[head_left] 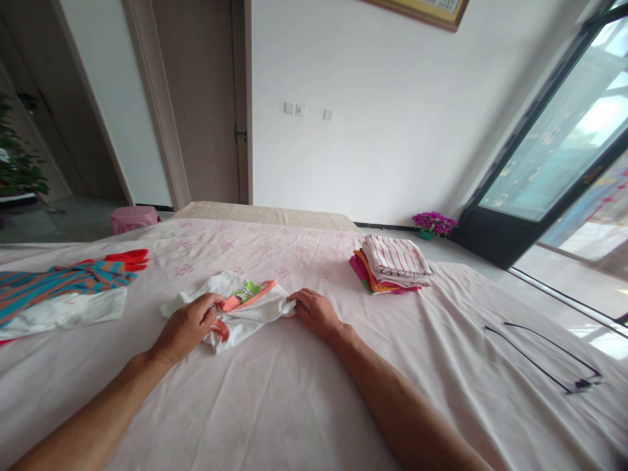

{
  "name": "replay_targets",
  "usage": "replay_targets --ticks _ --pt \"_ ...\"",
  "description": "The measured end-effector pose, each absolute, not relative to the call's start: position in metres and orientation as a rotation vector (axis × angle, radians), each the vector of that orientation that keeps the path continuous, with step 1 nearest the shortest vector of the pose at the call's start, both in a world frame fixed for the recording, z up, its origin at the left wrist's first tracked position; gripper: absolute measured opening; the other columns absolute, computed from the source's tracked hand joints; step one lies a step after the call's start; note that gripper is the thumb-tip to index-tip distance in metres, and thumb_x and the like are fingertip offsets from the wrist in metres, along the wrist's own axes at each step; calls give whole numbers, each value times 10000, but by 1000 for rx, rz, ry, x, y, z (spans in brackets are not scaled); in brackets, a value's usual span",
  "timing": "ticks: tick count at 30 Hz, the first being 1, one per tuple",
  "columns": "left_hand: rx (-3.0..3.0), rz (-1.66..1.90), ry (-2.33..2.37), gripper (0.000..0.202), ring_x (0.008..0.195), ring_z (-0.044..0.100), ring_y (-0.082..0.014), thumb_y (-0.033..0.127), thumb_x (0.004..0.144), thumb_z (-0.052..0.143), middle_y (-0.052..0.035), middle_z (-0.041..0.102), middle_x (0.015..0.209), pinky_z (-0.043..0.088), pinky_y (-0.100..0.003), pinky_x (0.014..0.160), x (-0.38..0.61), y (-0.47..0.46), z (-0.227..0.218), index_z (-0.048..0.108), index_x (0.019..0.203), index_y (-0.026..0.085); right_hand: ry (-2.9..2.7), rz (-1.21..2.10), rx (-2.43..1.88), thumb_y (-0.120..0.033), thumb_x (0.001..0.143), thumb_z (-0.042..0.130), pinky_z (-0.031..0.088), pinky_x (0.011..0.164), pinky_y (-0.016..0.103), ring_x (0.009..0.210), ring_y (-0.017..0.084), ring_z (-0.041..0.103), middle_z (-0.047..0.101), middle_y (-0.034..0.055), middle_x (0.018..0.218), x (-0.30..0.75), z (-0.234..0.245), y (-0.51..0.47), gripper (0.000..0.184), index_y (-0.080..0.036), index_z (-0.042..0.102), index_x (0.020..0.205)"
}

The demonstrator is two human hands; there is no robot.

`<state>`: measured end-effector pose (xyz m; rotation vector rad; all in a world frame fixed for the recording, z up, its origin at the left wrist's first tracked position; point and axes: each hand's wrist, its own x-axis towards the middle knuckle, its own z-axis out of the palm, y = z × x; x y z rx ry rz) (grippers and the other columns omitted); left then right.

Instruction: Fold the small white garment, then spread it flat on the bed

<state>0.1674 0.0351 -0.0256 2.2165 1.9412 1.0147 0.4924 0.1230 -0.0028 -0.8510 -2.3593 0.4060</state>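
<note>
A small white shirt [250, 317] with orange trim and a green print lies crumpled on the pink sheet [275, 399]. My left hand [192, 320] pinches its orange-edged part at the left. At the shirt's right end, my right hand [315, 313] grips the white cloth between thumb and fingers. The shirt rests partly on the sheet, bunched between both hands. Beyond my right hand stands a stack of folded clothes [395, 261], with a red-and-white striped piece on top and orange and magenta pieces below.
Loose clothes lie at the left: a blue-and-orange striped garment [63, 284], a red piece [130, 258] and a white piece [73, 311]. Glasses [549, 360] rest on the sheet at the right. Beyond the bed are a pink stool [133, 219] and purple flowers [434, 223].
</note>
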Motion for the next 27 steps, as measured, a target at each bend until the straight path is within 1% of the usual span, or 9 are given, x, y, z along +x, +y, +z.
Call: replay_targets --ticks 27 --pt "2199 1022 1937 250 882 693 -163 265 907 391 -5 733 982 484 -240 815 170 34 -22 608 1029 242 -2362 401 -857 -58 840 514 477 866 254 960 167 644 694 37 1036 492 -2 123 359 -231 673 1112"
